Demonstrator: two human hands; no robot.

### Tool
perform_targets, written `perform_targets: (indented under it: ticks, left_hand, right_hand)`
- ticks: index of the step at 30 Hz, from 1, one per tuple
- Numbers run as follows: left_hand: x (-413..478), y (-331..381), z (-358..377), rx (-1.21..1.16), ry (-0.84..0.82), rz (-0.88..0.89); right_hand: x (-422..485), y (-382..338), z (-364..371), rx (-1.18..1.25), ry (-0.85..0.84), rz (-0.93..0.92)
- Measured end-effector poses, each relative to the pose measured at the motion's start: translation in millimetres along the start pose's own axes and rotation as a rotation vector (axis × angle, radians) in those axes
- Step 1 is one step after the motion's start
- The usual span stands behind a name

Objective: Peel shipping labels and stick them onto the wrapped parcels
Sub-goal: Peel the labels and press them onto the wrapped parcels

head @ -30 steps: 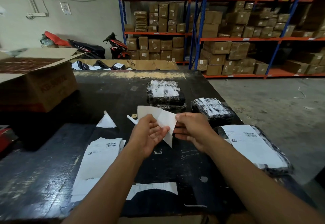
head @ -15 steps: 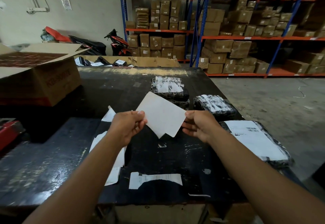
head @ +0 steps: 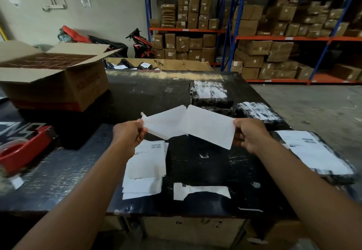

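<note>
Pinching the peeled label point(head: 210, 127), the right hand point(head: 247, 135) is lying nearest the unlabelled parcel point(head: 256, 112) by the desk's right edge, while the left hand point(head: 130, 135) is gripping the backing point(head: 166, 122).

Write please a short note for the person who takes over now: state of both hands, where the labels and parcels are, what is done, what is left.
Left hand: pinches the backing sheet.
Right hand: pinches the peeled label; the two sheets are almost apart, joined only at the middle.
Label stack: on the table, under the left forearm.
Done: near right parcel carries a label.
Left: two far parcels, seemingly unlabelled; stick this label on one, then go on with the stack.
</note>
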State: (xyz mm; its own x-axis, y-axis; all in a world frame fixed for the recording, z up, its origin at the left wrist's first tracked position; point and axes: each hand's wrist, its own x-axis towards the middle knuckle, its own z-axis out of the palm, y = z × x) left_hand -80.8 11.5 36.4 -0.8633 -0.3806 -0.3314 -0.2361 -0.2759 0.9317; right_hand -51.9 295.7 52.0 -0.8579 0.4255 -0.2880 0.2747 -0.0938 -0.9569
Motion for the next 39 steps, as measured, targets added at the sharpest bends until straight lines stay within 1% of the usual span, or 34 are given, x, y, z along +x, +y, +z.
perform_targets:
  ticks: [6,8,10,14,16,17,19,21,23,26,28,31,36,39]
  left_hand:
    - [16,-4,-21,-0.015,0.195,0.022]
    - [20,-8,-23,-0.001,0.191,0.011]
    - [21,-13,-19,0.007,0.120,-0.017]
    - [14,-26,11,0.006,-0.033,-0.065]
    - [12,-34,30,0.027,-0.071,-0.047]
    - [13,-39,39,0.079,-0.071,-0.016]
    - [16,-46,55,0.219,-0.058,0.062]
    - [25,-51,68,0.342,-0.019,0.093]
    - [39,-51,77,0.395,0.031,0.066]
    - [60,-48,88,0.419,0.131,-0.030]
    - [72,-49,93,0.453,0.178,-0.040]
    - [82,-51,99,0.543,0.185,-0.018]
    - [87,-52,103,0.658,0.148,0.025]
    - [81,-49,101,0.754,0.119,0.053]
  right_hand:
    - [-5,7,-4,0.122,0.141,0.015]
    - [-5,8,-9,0.156,0.187,0.016]
    - [-6,8,-12,0.166,0.198,0.013]
    - [-6,1,-8,0.153,0.160,-0.011]
    - [-3,-2,-2,0.152,0.134,-0.025]
    - [-2,-4,1,0.150,0.123,-0.034]
    - [2,-6,6,0.132,0.107,-0.059]
    - [7,-9,9,0.100,0.102,-0.087]
    - [15,-12,10,0.074,0.091,-0.106]
    - [26,-15,11,0.049,0.071,-0.107]
    - [35,-14,12,0.030,0.049,-0.102]
    - [44,-13,15,-0.009,0.018,-0.095]
    - [52,-14,22,-0.097,-0.053,-0.099]
    - [53,-15,29,-0.179,-0.071,-0.150]
